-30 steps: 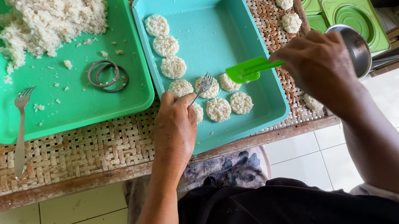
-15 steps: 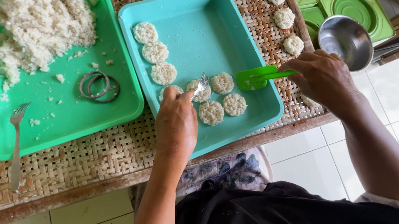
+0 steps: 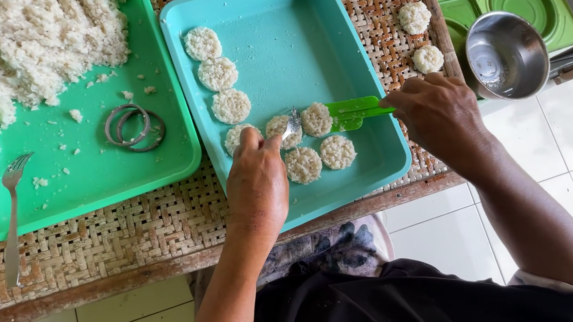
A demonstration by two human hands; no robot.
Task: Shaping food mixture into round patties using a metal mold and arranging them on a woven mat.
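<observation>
A teal tray point(image 3: 296, 23) holds several round white rice cakes point(image 3: 217, 74) in a column and a short row near its front. My left hand point(image 3: 256, 184) rests over the front cakes and grips a metal fork point(image 3: 291, 128) whose tines touch a cake. My right hand point(image 3: 439, 115) grips the handle of a green plastic spatula point(image 3: 355, 111), whose blade lies under a rice cake point(image 3: 316, 119) inside the tray.
A green tray point(image 3: 77, 177) at left holds a heap of cooked rice point(image 3: 45, 42), two metal rings point(image 3: 132, 128) and a second fork point(image 3: 13, 217). More rice cakes point(image 3: 414, 17) lie on the woven mat point(image 3: 73, 253). A steel bowl point(image 3: 505, 56) and green lids point(image 3: 524, 0) sit right.
The view has shifted, so the trays sit lower and to the right in the frame. Both hands stay at the front cakes, with fork and spatula still on them.
</observation>
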